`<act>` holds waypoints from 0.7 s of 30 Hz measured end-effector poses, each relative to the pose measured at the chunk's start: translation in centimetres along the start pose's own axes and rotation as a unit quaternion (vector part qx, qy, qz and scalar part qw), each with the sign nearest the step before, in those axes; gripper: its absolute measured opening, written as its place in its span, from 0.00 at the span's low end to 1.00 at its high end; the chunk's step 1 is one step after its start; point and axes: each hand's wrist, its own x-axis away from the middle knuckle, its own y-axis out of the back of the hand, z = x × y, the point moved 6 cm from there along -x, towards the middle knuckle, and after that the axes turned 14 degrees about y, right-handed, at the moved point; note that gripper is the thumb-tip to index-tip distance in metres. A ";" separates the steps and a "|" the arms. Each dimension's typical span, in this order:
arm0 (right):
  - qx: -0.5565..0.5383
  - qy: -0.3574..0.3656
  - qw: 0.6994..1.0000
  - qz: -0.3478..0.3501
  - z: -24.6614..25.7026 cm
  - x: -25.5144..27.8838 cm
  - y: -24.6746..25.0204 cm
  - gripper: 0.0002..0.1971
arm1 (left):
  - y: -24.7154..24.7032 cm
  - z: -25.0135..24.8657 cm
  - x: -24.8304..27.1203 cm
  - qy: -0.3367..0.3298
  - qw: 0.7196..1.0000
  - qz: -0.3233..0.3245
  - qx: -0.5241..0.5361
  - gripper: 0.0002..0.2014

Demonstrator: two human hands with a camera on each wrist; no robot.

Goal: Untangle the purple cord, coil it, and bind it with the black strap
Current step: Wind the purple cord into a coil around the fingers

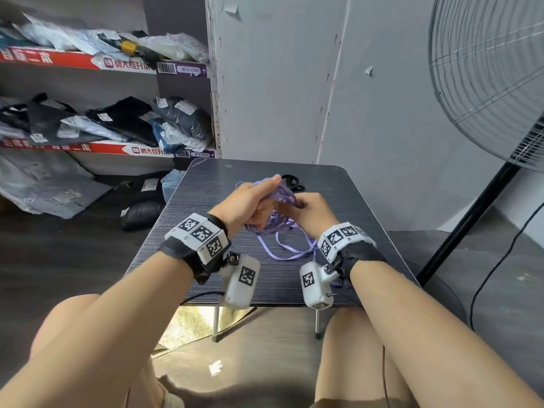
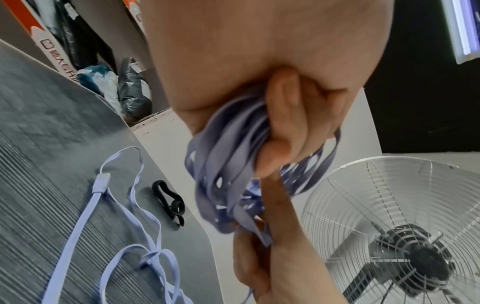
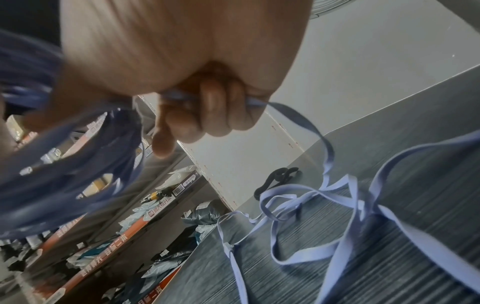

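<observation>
Both hands are raised over the centre of the dark table (image 1: 338,260). Left hand (image 1: 250,201): fingers curled tight round a bundle of gathered loops of the purple cord (image 1: 282,195). Right hand (image 1: 312,210): fingers closed on a single strand of it, at three o'clock of the bundle. Slack cord lies tangled on the table at six o'clock. Black strap (image 1: 293,182) lies untouched at twelve o'clock, just beyond the hands.
</observation>
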 end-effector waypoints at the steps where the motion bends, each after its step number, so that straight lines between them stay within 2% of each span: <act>1: -0.001 0.005 1.000 -0.002 0.1 0.2 0.2 0.30 | 0.5 -0.2 0.0 -0.008 1.000 -0.014 0.022 0.22; 5: 0.016 0.014 0.999 -0.025 -0.5 1.1 1.3 0.32 | 2.8 -0.5 -0.1 -0.036 0.993 -0.063 0.088 0.24; 9: 0.045 0.003 0.998 -0.041 -1.7 1.6 2.0 0.14 | 4.6 -0.4 -0.4 -0.051 0.984 -0.084 0.151 0.30; 14: 0.098 0.021 0.993 -0.055 -1.7 0.3 1.7 0.12 | 4.5 -0.3 -0.5 -0.058 0.985 -0.058 0.154 0.33; 18: 0.211 0.061 0.975 0.017 -0.8 -0.5 -0.8 0.13 | 4.0 -0.6 -0.7 -0.067 0.983 -0.048 0.167 0.31; 21: 0.321 0.115 0.933 0.113 -0.2 -0.3 -3.7 0.14 | 4.4 -0.5 -0.8 -0.071 0.980 -0.101 0.155 0.26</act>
